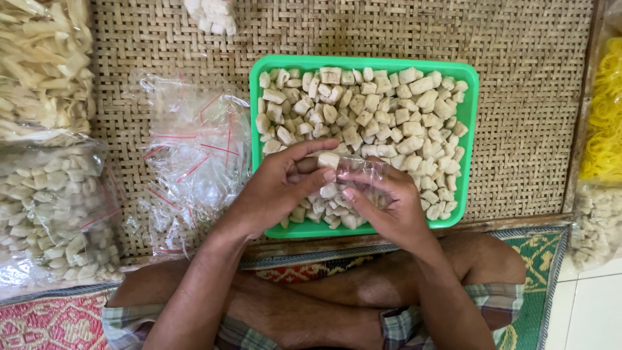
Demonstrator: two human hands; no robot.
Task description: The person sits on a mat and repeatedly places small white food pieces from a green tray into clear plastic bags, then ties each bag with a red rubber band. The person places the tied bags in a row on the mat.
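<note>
The person sits cross-legged in checked shorts (pixel 414 327) on a patterned floor mat (pixel 55 321), with white floor tiles (pixel 593 311) showing at the right. Just past the knees lies a broad woven mat (pixel 518 97) with a wooden edge; it carries everything else.

Both hands meet over the near edge of a green tray (pixel 463 71). The left hand (pixel 275 188) pinches one pale piece (pixel 328 159) between thumb and fingertips, its grip pressed together on it, the fingers pointing right toward the other hand. The right hand (pixel 392 204) is closed on a small clear bag (pixel 363 175), holding it at the mouth. The bag hangs above the near middle of the tray, a few pieces showing inside; its mouth faces left and a little away, toward the held piece, so its long axis runs roughly left to right. The piece touches or nearly touches the bag's mouth; I cannot tell which.

The tray is heaped with pale pieces (pixel 389 110), short chunks lying every way.

Left of the tray lies a loose pile of empty clear bags (pixel 194 155) with red strips. Further left sit a filled bag of pieces (pixel 52 207) and, beyond it, a bag of pale strips (pixel 39 65). At the right edge is a bag of yellow bands (pixel 606 110). At the far edge a small white bag (pixel 212 14) peeks in.
</note>
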